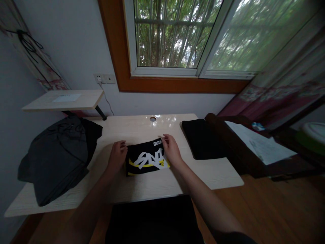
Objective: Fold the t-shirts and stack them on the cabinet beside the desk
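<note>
A black garment (147, 157), folded into a small rectangle with large white lettering and yellow stripes, lies on the pale desk in front of me. At its left edge is my left hand (118, 154), fingers curled in and closed on the fabric. My right hand (172, 149) pinches the upper right edge, its thumb near the small white letters. Parts of the fingertips are hidden by the hands and cloth. Right of my right hand sits a folded black cloth item (204, 140).
A dark grey garment (58, 156) lies heaped on the desk's (134, 127) left side, below a small raised shelf (66, 100). To the right, dark furniture (243, 149) bears a white sheet (256, 140). A cable hole (152, 119) is near the back edge.
</note>
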### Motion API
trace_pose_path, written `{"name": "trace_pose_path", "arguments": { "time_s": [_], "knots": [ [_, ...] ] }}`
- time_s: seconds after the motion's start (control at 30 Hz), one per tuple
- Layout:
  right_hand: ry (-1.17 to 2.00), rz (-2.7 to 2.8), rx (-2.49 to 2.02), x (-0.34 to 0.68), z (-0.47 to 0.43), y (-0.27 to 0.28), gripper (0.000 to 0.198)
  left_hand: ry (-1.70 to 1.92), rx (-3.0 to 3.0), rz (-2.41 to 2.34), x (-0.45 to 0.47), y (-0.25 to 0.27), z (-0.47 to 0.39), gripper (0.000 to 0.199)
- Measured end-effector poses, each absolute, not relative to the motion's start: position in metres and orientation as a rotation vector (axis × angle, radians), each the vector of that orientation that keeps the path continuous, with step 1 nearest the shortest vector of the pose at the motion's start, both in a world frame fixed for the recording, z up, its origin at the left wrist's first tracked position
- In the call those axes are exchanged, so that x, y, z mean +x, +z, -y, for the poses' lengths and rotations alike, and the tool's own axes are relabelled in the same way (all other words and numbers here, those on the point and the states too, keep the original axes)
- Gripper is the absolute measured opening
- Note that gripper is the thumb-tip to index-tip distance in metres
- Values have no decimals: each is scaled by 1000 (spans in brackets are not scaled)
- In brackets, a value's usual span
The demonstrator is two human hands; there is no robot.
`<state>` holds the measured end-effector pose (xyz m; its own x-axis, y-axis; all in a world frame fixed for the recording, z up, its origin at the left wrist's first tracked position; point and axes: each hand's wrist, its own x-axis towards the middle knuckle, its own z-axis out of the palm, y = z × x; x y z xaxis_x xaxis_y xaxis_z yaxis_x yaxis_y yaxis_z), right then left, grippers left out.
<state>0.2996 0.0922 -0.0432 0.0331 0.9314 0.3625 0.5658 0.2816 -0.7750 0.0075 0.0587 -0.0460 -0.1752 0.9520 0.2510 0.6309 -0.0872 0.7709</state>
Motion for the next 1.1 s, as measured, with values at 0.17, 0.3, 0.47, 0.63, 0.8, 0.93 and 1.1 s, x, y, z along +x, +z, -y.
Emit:
{"name": "trace_pose_path", "arguments": {
  "time_s": [0.17,0.3,0.47,0.63,0.8,0.93,1.1],
  "knots": [
    [255,2052,-1339,270,-79,-39,44,863,2472,-1624,42,-37,-48,42],
    [211,2311,-1320,250,-68,-53,48,607,2630,-1624,65,-53,-41,48],
    [155,2357,-1360,258,-67,-65,55,546,2647,-1679,57,-72,-43,55],
    [171,2361,-1473,281,-68,-64,57,580,2586,-1770,38,-77,-45,59],
    [185,2333,-1545,304,-65,-66,55,550,2498,-1847,17,-82,-41,58],
    [217,2301,-1592,322,-62,-70,54,513,2469,-1880,-4,-84,-38,56],
    [254,2193,-1513,342,-52,-67,49,524,2408,-1859,-26,-90,-44,52]
  ]
}}
